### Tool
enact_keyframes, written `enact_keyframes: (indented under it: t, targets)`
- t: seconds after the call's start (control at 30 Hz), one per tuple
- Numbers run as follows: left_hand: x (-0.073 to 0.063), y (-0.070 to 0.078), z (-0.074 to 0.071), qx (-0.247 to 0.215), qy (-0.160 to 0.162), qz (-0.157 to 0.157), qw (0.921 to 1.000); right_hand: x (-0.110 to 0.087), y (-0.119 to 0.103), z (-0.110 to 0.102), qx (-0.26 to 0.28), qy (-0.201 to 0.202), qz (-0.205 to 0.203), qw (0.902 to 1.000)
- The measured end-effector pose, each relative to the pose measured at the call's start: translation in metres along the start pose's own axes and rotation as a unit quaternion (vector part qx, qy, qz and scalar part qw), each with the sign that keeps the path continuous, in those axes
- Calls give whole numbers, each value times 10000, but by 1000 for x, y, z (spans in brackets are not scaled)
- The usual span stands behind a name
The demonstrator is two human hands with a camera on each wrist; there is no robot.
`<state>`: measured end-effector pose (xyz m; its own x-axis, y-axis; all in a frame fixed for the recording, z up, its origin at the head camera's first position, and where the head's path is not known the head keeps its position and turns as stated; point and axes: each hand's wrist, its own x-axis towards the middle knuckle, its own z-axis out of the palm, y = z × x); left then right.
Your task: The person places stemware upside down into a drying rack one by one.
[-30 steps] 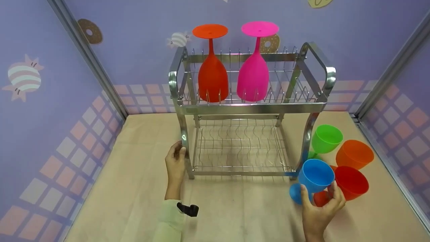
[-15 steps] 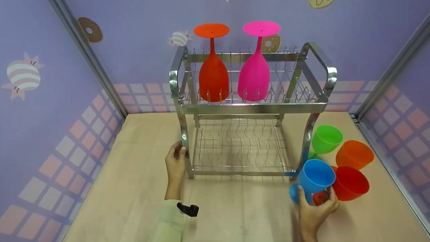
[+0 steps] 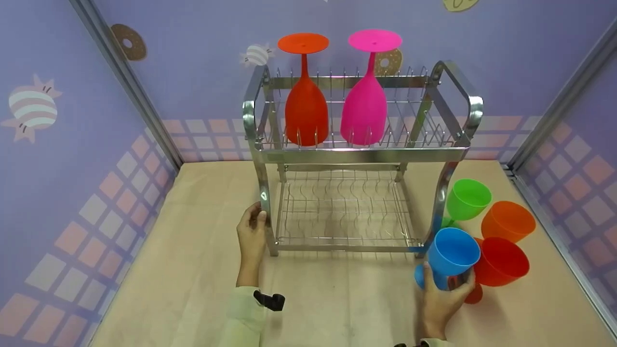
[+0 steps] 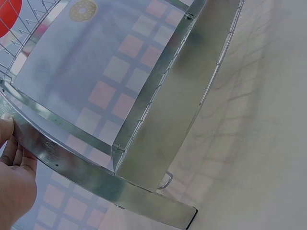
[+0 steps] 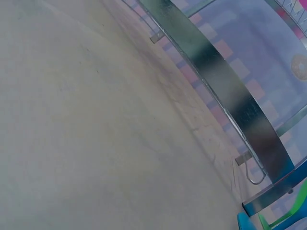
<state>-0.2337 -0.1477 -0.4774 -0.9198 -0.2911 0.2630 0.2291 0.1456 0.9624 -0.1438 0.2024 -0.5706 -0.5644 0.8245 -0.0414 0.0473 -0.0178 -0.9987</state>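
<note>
My left hand (image 3: 251, 236) grips the front left leg of a two-tier metal dish rack (image 3: 356, 155), thumb in front and fingers behind. In the left wrist view, the thumb and fingertips (image 4: 6, 125) hold that leg's edge. My right hand (image 3: 441, 301) is curled round the lower bowl of an upright blue goblet (image 3: 452, 253), thumb on the left and fingers on the right. The goblet's foot (image 3: 420, 276) shows left of the thumb. On the upper tier, an orange-red goblet (image 3: 306, 115) and a pink goblet (image 3: 364, 113) stand upside down.
Right of the rack stand a green goblet (image 3: 467, 200), an orange goblet (image 3: 508, 221) and a red goblet (image 3: 502, 262), all upright and close to the blue one. The lower wire tier (image 3: 344, 212) is bare. Patterned panels (image 3: 578, 159) wall in the table.
My right hand has slid left and inward, from fingers spread at the blue goblet's right side to closer round its lower bowl. The goblet and my left hand have stayed in place.
</note>
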Motion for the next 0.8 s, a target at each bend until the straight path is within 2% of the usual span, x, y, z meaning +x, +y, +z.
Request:
enact_keyframes:
  t: [0.2, 0.37, 0.57, 0.63, 0.8]
  targets:
    - [0, 1, 0, -54, 12, -3, 10000, 3, 3, 2, 84, 24, 158, 9998]
    - [0, 0, 0, -78, -84, -31, 9999, 2, 4, 2, 140, 30, 125, 9998]
    - [3, -10, 0, -152, -131, 46, 9998, -1, 0, 3, 126, -10, 180, 9998]
    - [4, -15, 0, -154, -56, 75, 9998, -2, -1, 3, 127, -25, 72, 9999]
    - [8, -32, 1, -94, 51, 107, 9999, -5, -4, 3, 163, -38, -499, 9986]
